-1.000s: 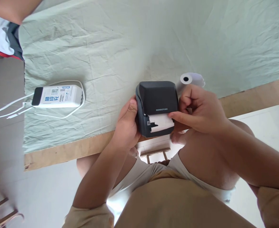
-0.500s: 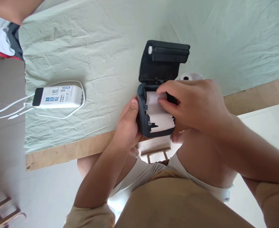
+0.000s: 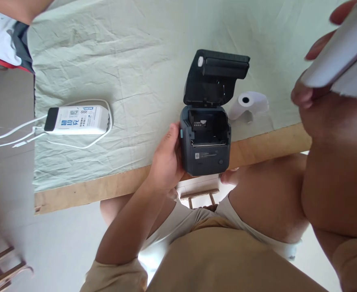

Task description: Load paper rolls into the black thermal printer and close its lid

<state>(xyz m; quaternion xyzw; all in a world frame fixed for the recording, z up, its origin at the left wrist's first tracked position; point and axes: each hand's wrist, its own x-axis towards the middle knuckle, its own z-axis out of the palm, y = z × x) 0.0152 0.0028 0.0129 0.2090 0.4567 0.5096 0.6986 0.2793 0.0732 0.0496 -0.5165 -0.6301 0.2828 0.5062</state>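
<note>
A dark printer [image 3: 207, 158] stands at the table's front edge with its lid [image 3: 209, 85] raised and its paper bay bare inside. My left hand [image 3: 168, 160] grips the printer's left side. At the upper right, close to the camera, my right hand [image 3: 321, 101] holds a white paper roll [image 3: 333, 48] with a loose, jagged end; part of the hand is out of frame. Just right of the printer, a second white paper roll [image 3: 253, 102] lies on the cloth, its dark core facing me.
A white power bank [image 3: 78, 120] with looped white cables lies on the green cloth [image 3: 142, 81] to the left. The wooden table edge [image 3: 90, 190] runs across. Another person's arm [image 3: 23, 9] shows at the upper left.
The paper that was inside the printer is out of it, in my right hand, which has moved up and right. My left hand still grips the printer.
</note>
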